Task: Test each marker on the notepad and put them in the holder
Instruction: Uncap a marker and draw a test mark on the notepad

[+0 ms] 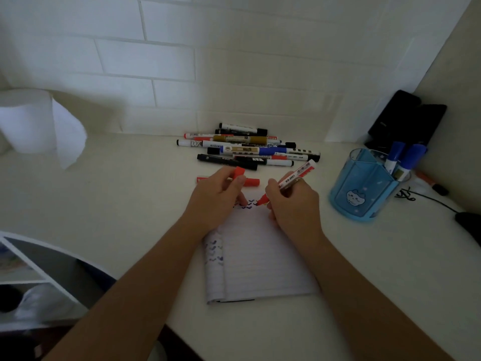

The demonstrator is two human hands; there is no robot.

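At the notepad [260, 256], a light, rigid red marker [291, 179] is pinched mid-barrel by the right hand [291, 201]; its red cap [238, 173] is gripped by the left hand [217, 196].

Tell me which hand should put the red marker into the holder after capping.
Right. The right hand grips the red marker, and the blue holder stands on its side; the left hand holds the cap.

1. Left hand [217, 198], centre frame, pinches a red cap [240, 171], knuckles up.
2. Right hand [292, 201], just beside it, grips a red marker [295, 177] in a writing hold, tip down.
3. Bare left forearm [145, 277] and right forearm [364, 282] rise from the lower edge, converging.
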